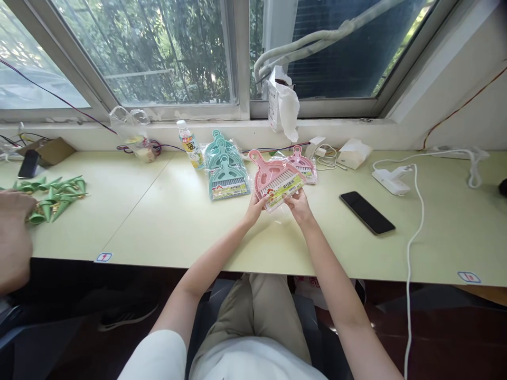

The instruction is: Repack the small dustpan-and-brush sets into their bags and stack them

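Note:
A pink dustpan and brush set (275, 177) in clear plastic wrap, with a yellow-green label, is held above the table, tilted. My left hand (255, 209) grips its lower left corner, and my right hand (300, 207) pinches its lower right edge. Behind it, partly covered, lies another pink dustpan set (304, 164) on the table. To the left, several wrapped teal dustpan sets (227, 171) overlap in a row, their handles pointing toward the window.
A drink bottle (190, 143) stands left of the teal sets. On the right lie a black phone (367, 212) and a white power strip (391, 181) whose cord crosses the table edge. At far left, a co-worker's hand (15, 237) is beside green cone-shaped pieces (59, 198).

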### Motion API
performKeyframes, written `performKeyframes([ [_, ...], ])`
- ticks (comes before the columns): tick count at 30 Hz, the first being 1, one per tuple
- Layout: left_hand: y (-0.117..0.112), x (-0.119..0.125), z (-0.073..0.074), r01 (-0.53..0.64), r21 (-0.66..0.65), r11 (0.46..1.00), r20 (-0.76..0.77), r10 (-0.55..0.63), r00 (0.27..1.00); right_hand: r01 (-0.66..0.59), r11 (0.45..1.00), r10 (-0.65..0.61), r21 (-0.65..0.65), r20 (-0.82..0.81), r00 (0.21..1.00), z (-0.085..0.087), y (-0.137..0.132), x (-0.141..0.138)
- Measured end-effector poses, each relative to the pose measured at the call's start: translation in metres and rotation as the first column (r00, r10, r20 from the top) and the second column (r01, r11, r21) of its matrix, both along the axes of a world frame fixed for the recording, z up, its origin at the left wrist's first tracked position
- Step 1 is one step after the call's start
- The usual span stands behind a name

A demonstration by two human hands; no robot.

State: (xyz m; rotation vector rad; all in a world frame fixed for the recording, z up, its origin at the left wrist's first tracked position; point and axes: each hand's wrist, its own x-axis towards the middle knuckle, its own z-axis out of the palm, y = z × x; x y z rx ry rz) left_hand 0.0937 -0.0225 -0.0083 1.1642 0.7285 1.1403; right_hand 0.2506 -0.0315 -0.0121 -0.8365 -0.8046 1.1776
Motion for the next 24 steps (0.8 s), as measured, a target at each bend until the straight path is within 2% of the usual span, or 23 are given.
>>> performKeyframes([
  [11, -0.003, 0.0, 0.003, 0.112, 0.018, 0.993, -0.002, -0.112, 0.994, -0.033, 0.999, 0.033, 0.0, -0.003, 0.999, -0.001, 0.002, 0.006],
  [18, -0.001, 0.0, 0.0, 0.032, -0.012, 0.999, 0.051, -0.031, 0.998, 0.005, 1.0, -0.005, -0.017, -0.001, 1.0, -0.005, 0.001, -0.006],
  [24, 0.001, 0.0, -0.001, 0.021, -0.028, 0.999, 0.052, -0.02, 0.998, -0.008, 1.0, 0.007, -0.023, -0.028, 1.0, -0.004, 0.002, -0.006],
])
